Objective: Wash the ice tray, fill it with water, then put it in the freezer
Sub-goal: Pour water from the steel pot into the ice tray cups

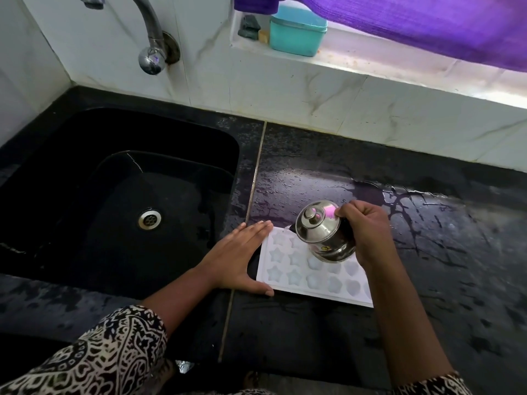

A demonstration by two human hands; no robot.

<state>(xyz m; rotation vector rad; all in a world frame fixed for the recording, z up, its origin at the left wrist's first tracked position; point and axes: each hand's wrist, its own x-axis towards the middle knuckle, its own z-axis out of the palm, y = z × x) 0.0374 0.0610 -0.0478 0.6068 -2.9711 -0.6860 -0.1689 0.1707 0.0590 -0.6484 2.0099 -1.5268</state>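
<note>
A white ice tray (288, 269) with star- and heart-shaped cells lies flat on the black counter (427, 252), right of the sink. My left hand (239, 258) rests flat against the tray's left edge, fingers straight, thumb along its near side. My right hand (365, 232) grips a lidded steel jug (322, 232), tilted left above the tray. A thin stream of water leaves its spout (291, 228) over the far-left cells. The jug and my right arm hide part of the tray.
A black sink (85, 181) with a drain (149, 219) lies at the left, a steel tap (151, 55) above it. The counter is wet behind the tray. On the window ledge stands a teal box (296, 32) under a purple cloth (427, 21).
</note>
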